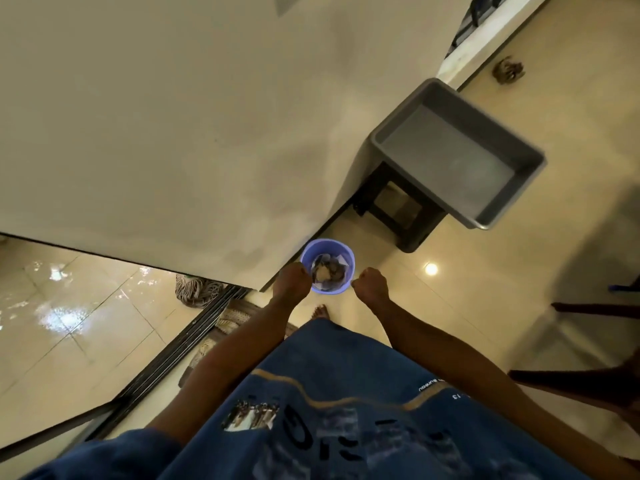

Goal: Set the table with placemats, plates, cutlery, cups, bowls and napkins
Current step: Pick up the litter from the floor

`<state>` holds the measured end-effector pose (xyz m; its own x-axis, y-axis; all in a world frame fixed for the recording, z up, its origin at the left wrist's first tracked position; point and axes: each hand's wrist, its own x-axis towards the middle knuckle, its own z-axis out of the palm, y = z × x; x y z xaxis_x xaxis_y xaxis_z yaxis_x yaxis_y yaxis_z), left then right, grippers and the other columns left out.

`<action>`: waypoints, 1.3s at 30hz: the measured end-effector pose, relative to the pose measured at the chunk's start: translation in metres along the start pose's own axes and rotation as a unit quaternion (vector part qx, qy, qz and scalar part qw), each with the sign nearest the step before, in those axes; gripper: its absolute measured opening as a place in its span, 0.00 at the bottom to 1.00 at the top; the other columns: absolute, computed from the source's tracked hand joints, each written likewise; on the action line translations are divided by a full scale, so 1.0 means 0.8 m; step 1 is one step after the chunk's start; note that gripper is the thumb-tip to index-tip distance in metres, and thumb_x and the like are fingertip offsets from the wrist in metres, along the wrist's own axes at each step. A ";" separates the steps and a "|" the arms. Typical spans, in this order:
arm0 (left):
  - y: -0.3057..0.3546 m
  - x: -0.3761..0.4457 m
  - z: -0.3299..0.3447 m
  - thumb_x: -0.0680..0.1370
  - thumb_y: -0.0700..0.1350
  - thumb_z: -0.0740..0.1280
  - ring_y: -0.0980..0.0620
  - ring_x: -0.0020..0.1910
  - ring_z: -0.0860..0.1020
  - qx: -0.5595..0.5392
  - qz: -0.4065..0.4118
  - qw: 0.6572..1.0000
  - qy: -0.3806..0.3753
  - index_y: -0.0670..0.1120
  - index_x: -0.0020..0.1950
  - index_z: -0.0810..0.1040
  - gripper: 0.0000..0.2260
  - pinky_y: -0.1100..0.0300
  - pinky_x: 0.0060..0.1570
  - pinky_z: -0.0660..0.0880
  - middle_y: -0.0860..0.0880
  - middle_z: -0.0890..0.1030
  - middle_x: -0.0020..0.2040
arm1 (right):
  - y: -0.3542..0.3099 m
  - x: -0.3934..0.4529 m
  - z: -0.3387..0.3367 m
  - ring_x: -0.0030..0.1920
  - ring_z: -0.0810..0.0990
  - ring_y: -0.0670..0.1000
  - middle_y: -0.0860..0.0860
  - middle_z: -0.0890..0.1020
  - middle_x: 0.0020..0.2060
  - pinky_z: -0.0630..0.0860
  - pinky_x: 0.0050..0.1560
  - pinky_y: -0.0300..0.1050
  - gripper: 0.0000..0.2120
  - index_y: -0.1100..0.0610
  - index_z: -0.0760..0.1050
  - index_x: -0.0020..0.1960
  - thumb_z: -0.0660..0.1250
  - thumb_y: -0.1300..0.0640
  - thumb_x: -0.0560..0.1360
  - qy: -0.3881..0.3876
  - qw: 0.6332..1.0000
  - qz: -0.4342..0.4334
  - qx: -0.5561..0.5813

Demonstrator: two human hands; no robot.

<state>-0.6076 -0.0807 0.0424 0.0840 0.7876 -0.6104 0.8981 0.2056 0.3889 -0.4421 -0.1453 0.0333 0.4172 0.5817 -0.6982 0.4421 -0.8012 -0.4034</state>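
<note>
Left hand (292, 279): curled in a fist, holding nothing seen, just left of the bin.
Right hand (370, 281): curled in a fist too, just right of it.
Purple bin (343, 253): on the floor, scraps inside.
Grey tub (460, 155): far right, on a black stool (398, 209).
Table things: none seen.

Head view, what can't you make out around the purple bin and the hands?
- Purple bin: contents crumpled, too small to identify.
- Left hand, right hand: fingers curled away from the camera; contact with the bin unclear.
- Stool: mostly hidden under the grey tub.
</note>
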 end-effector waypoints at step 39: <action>0.675 -0.038 0.402 0.78 0.43 0.60 0.41 0.54 0.79 0.255 0.331 0.907 -0.055 0.42 0.57 0.78 0.12 0.52 0.51 0.75 0.40 0.80 0.56 | 0.457 0.157 -0.549 0.53 0.79 0.61 0.58 0.80 0.52 0.67 0.43 0.43 0.09 0.61 0.76 0.51 0.59 0.63 0.75 0.238 0.971 0.017 0.007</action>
<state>0.0136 -0.1805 0.0494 0.6956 0.5712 -0.4357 0.7151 -0.6087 0.3437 0.1204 -0.3031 0.0576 0.7531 0.5510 -0.3595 0.4118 -0.8210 -0.3955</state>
